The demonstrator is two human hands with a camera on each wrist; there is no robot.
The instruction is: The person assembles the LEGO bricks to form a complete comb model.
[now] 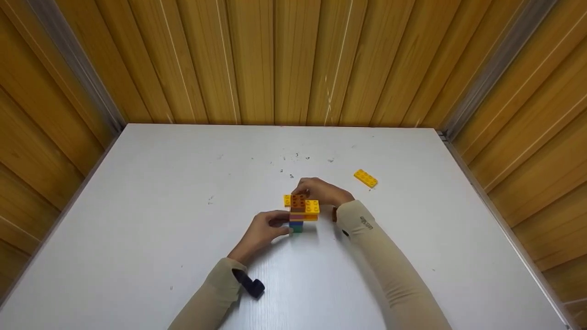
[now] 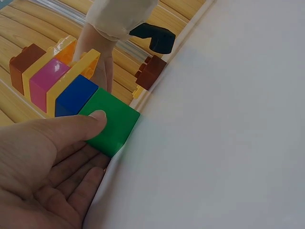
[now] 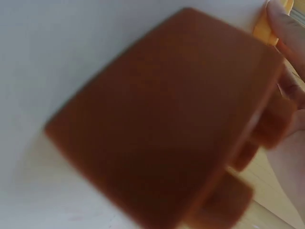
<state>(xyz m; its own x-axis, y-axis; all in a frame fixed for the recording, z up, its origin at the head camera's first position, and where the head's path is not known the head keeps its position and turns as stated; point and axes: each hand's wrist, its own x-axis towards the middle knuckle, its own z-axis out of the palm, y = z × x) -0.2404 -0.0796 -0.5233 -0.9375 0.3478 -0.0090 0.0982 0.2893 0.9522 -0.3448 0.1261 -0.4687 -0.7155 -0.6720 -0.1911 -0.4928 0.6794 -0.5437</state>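
A tower of toy building bricks stands upright mid-table: a green brick [image 2: 112,124] at the base, then a blue brick [image 2: 76,95], a yellow plate brick, a pink brick [image 2: 49,81], a second yellow plate brick [image 1: 312,206] and a brown brick [image 1: 298,200] on top. My left hand [image 1: 261,231] pinches the base, its thumb on the green brick. Behind the tower's upper part, my right hand [image 1: 318,190] curls its fingers; in the right wrist view its thumb lies on a yellow plate brick [image 3: 263,29]. Some right fingers are hidden.
Close by my right wrist on the table is another brown brick [image 3: 162,109], large in the right wrist view. A loose yellow plate brick [image 1: 365,178] lies farther back right. Small dark specks mark the white table [image 1: 160,183]; wood-patterned walls [image 1: 293,59] enclose it.
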